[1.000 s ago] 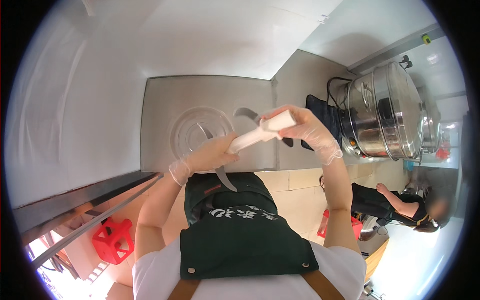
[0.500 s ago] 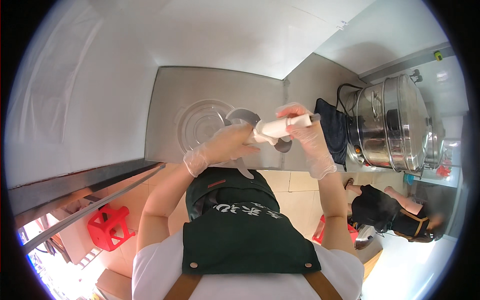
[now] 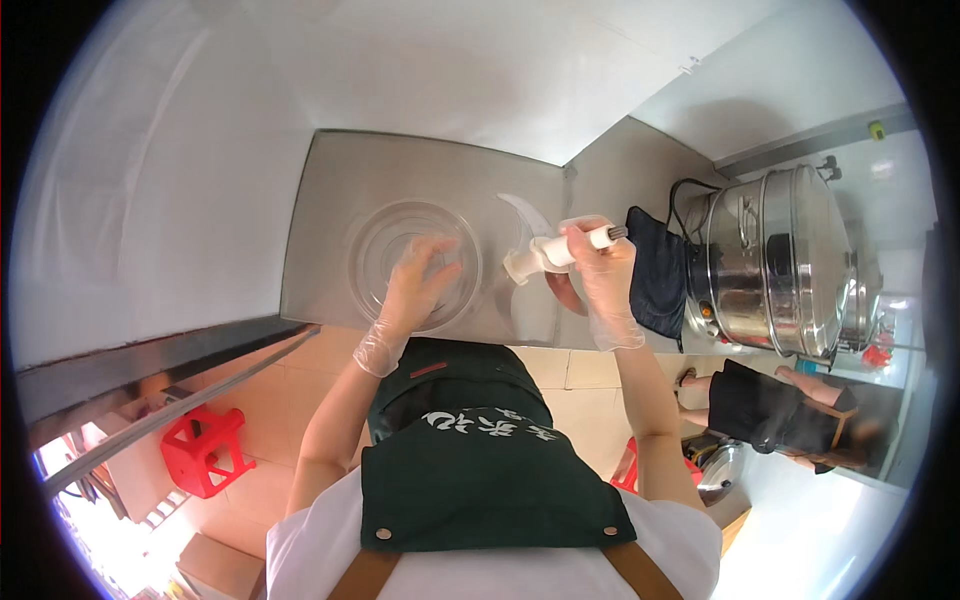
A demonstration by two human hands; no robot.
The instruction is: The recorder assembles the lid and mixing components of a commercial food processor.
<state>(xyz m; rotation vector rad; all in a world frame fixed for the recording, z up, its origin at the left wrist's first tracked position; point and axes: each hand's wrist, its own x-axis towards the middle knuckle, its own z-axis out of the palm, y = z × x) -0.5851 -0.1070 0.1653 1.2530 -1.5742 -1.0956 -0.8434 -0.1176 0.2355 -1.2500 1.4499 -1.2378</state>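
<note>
My right hand (image 3: 608, 285), in a clear plastic glove, is closed round the white shaft of a food processor blade (image 3: 550, 253). The shaft lies tilted across my fingers, its ribbed tip pointing right. Curved metal blades stick out from it, one toward the far side and one near my palm. Over a round, clear plastic lid or bowl (image 3: 476, 250) on the steel counter hovers my left hand (image 3: 408, 290), also gloved. It holds nothing, and its fingers are apart and bent. Whether it touches the clear plastic I cannot tell.
Right of my hand a dark cloth (image 3: 655, 275) lies on the counter (image 3: 330, 200), beside a large steel steamer pot (image 3: 770, 265) with a black cord. White walls border the counter. A red stool (image 3: 205, 452) stands at the lower left; another person (image 3: 775, 410) is at the right.
My left hand has come off the blade's white shaft and moved left over the clear plastic piece. The blade has turned in my right hand.
</note>
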